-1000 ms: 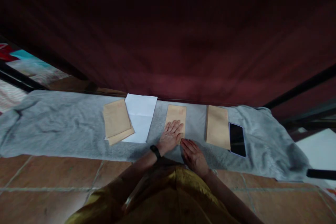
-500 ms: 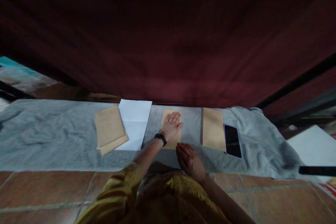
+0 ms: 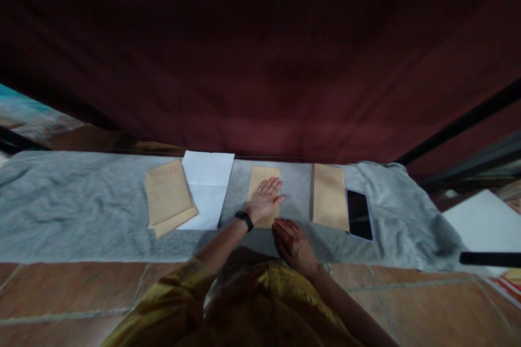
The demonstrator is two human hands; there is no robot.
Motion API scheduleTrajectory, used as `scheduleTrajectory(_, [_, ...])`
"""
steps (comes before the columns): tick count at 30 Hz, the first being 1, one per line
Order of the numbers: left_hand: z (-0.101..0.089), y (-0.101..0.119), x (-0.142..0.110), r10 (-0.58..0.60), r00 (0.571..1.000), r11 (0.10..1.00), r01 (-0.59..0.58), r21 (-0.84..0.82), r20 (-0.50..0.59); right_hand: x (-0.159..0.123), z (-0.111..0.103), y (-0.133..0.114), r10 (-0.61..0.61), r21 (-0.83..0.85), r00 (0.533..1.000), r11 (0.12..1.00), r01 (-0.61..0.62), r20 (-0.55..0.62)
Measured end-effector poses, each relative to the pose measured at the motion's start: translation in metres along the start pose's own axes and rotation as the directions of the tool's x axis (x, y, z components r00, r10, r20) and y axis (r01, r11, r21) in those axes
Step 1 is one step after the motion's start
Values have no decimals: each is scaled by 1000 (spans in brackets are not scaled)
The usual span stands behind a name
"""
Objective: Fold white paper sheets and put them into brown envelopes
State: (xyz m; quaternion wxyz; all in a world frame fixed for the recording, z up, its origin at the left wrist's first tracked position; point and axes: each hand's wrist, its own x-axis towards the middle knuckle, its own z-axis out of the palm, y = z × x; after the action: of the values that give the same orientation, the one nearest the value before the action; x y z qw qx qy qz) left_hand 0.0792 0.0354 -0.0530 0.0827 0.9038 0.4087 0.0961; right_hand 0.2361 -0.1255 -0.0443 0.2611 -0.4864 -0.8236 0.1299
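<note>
A brown paper envelope (image 3: 260, 175) lies upright on the grey cloth (image 3: 101, 190) in front of me. My left hand (image 3: 264, 199), with a black band on its wrist, rests flat on the envelope, fingers stretched out and palm down. At the envelope's lower right corner lies my right hand (image 3: 293, 244), palm down with its fingers close together; its fingertips touch or nearly touch the edge, and the thumb is hidden. Nothing shows in either grasp. Left of the envelope is a creased white paper sheet (image 3: 209, 179), partly covered by more brown envelopes (image 3: 167, 190).
A stack of brown envelopes (image 3: 329, 195) sits to the right, with a dark-screened phone (image 3: 359, 214) beside it. A dark red curtain (image 3: 260, 92) hangs behind the cloth. Floor tiles (image 3: 73, 287) run along the near edge. A white board-like sheet (image 3: 486, 222) is at far right.
My left hand has slid slightly down and toward me on the envelope. My right hand stays at the lower corner. The whole view has shifted a little.
</note>
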Motion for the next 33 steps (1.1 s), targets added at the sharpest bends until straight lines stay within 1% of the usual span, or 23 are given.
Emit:
scheduleTrajectory(4, [-2,-2,-7,-80,996,996,82,31,-51,1,-3,-1,4,10,1000,1000,-4,17])
scheduleTrajectory(7, [-4,-8,-16,-114,992,992,117,43,-60,-1,-3,-1,7,5,1000,1000,-7,19])
scheduleTrajectory(12, [-8,-19,-31,-216,974,973,220,62,-70,-3,0,0,17,-9,1000,1000,-16,12])
scheduleTrajectory(14, [-8,-20,-34,-242,967,966,248,71,-77,-2,1,1,15,-9,1000,1000,-15,14])
scheduleTrajectory(17, [-7,-15,-33,-263,961,960,270,78,-87,-2,1,1,8,-2,1000,1000,-8,13])
scheduleTrajectory(19, [-6,-9,-30,-226,972,970,231,74,-72,-2,1,1,4,2,1000,1000,-4,7])
scheduleTrajectory(21, [-6,-3,-29,-162,985,984,165,61,-53,-2,1,2,2,4,1000,1000,-2,3])
scheduleTrajectory(24, [-6,5,-31,-93,995,995,95,37,-42,-2,1,3,0,3,1000,1000,0,3])
scheduleTrajectory(30, [-13,10,-53,36,999,999,-36,-18,12,-4,4,4,-2,-4,1000,1000,2,17])
scheduleTrajectory(33, [-16,12,-66,77,997,997,-77,-29,15,-5,6,6,-5,-13,1000,1000,6,20])
